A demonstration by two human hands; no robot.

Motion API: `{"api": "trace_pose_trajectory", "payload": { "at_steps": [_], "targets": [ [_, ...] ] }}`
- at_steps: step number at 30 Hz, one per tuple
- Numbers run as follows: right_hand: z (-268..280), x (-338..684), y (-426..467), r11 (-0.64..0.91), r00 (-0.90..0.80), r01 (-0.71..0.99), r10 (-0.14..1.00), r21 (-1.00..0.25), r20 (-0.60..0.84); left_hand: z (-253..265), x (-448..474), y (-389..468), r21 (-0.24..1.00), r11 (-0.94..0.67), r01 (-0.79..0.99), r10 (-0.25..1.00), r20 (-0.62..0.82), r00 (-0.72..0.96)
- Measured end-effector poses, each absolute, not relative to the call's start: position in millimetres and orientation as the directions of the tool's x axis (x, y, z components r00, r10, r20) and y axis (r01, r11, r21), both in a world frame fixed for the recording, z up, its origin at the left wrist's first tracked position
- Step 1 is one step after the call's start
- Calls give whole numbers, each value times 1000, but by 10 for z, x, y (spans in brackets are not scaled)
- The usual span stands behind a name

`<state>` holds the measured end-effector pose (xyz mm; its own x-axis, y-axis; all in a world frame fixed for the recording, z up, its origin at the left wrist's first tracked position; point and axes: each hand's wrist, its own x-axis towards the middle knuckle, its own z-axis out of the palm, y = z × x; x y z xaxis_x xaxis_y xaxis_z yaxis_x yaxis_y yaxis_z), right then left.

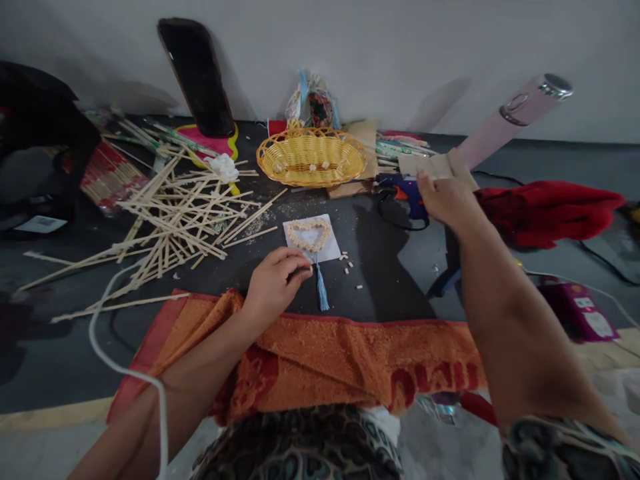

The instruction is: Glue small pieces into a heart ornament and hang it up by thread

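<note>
My left hand (pixel 280 279) is closed in a pinch on a small pale wooden piece (pixel 311 269). Just beyond it, a heart-shaped ring of similar pieces (pixel 293 235) lies on a white square of paper (pixel 330 251). A light blue tassel (pixel 323 293) hangs from the heart's point toward me. Several loose wooden pieces (pixel 346 271) are scattered to the right of the paper. My right hand (pixel 445 200) is closed around the back of a blue glue gun (pixel 411 193) with an orange trigger; its nozzle points left, and some fingers are hidden.
A yellow woven basket (pixel 313 160) stands behind the paper. Thin wooden sticks (pixel 175 223) are heaped at left, below a leaning phone (pixel 195 77). An orange towel (pixel 360 353) covers the front edge. At right are a pink flask (pixel 505 123), red cloth (pixel 550 207) and purple box (pixel 580 312).
</note>
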<state>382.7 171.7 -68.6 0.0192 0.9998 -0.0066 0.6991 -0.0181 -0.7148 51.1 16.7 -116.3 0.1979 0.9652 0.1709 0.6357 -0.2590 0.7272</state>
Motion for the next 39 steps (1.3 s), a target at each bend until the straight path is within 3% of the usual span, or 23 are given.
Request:
{"api": "trace_pose_trajectory", "payload": {
  "at_steps": [2,4,7,10,15,25,39],
  "targets": [
    [-567,3744,1444,85,37,877,969,-473,244,-1158,519,174,708,-263,656,964,165,209],
    [-523,3543,1047,296,-172,894,920,-336,353,-1151,528,180,689,-264,675,964,161,213],
    [-656,3145,434,674,-639,609,729,-417,244,-1152,545,190,636,-300,711,953,176,245],
    [-885,2844,70,770,-792,515,596,-376,135,-1164,564,204,580,-355,733,935,207,288],
    [-1050,2705,37,820,-832,497,543,-285,112,-1161,593,227,583,-304,754,952,164,256],
    [-1140,2727,48,815,-813,460,546,-352,202,-1162,630,256,531,-294,795,955,133,265],
    [-1162,2728,42,804,-800,476,564,-357,205,-1230,649,269,478,-324,816,946,169,277]
  ]
}}
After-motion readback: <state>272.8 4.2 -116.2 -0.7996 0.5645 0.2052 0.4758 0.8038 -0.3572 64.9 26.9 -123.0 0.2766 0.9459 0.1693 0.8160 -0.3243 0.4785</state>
